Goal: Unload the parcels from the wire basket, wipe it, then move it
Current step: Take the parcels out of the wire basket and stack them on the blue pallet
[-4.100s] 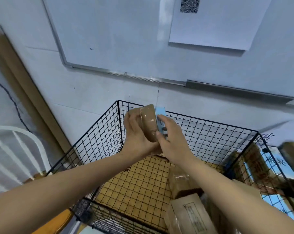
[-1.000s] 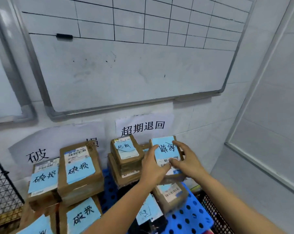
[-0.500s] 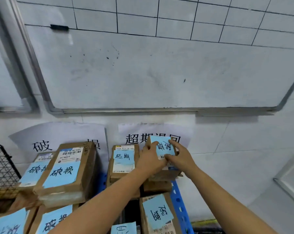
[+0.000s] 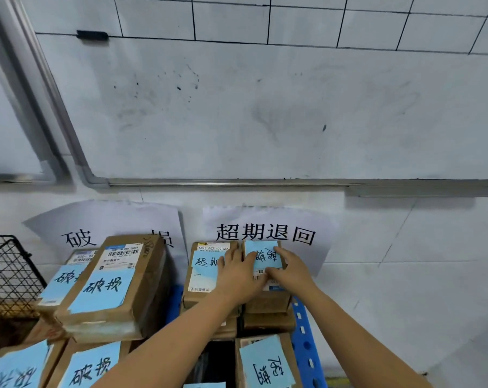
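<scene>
**Both hands on a parcel at the wall stack**

The person's left hand (image 4: 238,271) and right hand (image 4: 289,268) hold one small brown parcel (image 4: 268,302) between them. The left hand's fingers run along its left edge, and the right hand's fingers curl over its far right corner. Both thumbs lie on its top, near a blue handwritten note. The parcel sits on top of a short pile of cardboard boxes against the wall, just beside a neighbouring parcel (image 4: 203,275) that also bears a blue note. The pile rests on a blue perforated pallet (image 4: 304,334), under a paper sign (image 4: 265,233) with printed characters. Further left is a taller stack (image 4: 114,292) of noted parcels. The wire basket (image 4: 7,273) is at the left edge, well apart from both hands. A whiteboard (image 4: 265,107) hangs above.
</scene>
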